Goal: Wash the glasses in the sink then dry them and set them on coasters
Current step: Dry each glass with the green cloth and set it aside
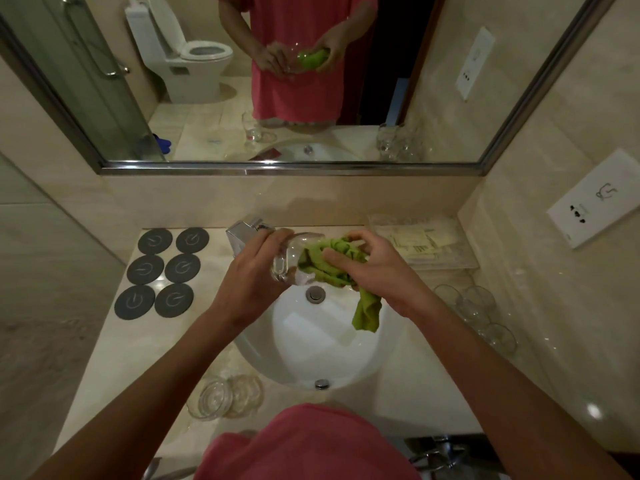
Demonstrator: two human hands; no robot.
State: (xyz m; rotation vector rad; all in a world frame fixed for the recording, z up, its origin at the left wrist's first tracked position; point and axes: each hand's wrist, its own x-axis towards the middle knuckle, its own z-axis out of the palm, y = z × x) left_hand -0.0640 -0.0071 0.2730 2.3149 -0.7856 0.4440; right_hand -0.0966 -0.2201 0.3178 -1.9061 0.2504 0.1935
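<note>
1. Over the white sink (381,344), head view: a person's left hand (258,268) wraps a clear glass (294,259), tipped on its side just in front of the chrome tap (242,235), its fingers curled round the wall and base. The right hand (374,268) pinches a green cloth (332,261) bunched at the glass's mouth, one tail hanging toward the basin.
2. At the bench's (398,403) left rear corner, six dark coasters (162,271) lie in two columns, all bare. More glasses (481,317) crowd the right edge; two others (225,396) stand at the front edge, left of the sink.
3. Judged from its look, the glass is light, rigid and brittle, and probably slick if wet; over hard porcelain, a drop would likely break it.
4. A full wrap round the body looks the safest hold, as the rim seems the thinnest part. The cloth is soft and gives grip.
5. Drying appears under way on the first glass.
</note>
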